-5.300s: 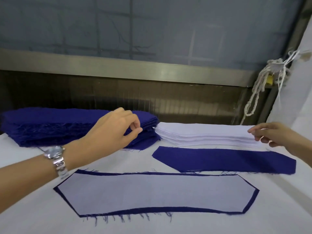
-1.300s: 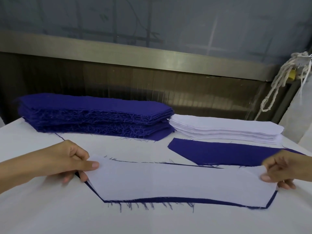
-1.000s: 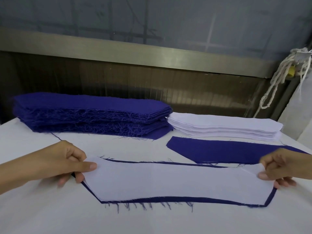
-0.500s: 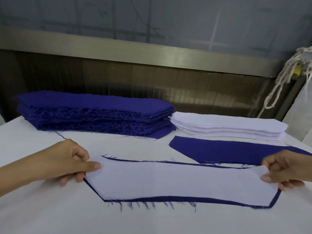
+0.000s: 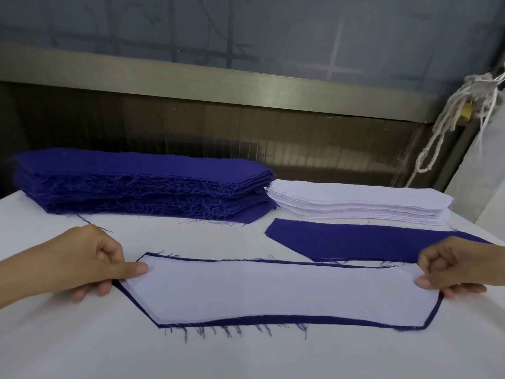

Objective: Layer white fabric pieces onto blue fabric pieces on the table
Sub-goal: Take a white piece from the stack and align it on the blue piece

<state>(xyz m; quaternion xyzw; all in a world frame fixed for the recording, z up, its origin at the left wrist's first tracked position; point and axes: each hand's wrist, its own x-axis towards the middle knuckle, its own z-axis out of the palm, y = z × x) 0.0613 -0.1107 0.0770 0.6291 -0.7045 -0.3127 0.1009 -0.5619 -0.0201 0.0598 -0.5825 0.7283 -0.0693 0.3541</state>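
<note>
Head: left hand, right hand pinch opposite ends of white piece.

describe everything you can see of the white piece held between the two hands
The white piece is a long, flat strip of thin plain cloth with slanted near corners. It lies smooth on a slightly larger blue piece, whose frayed edge shows as a narrow border, on the white table. The left hand pinches its left end, thumb on top; the right hand pinches its right end.
</note>
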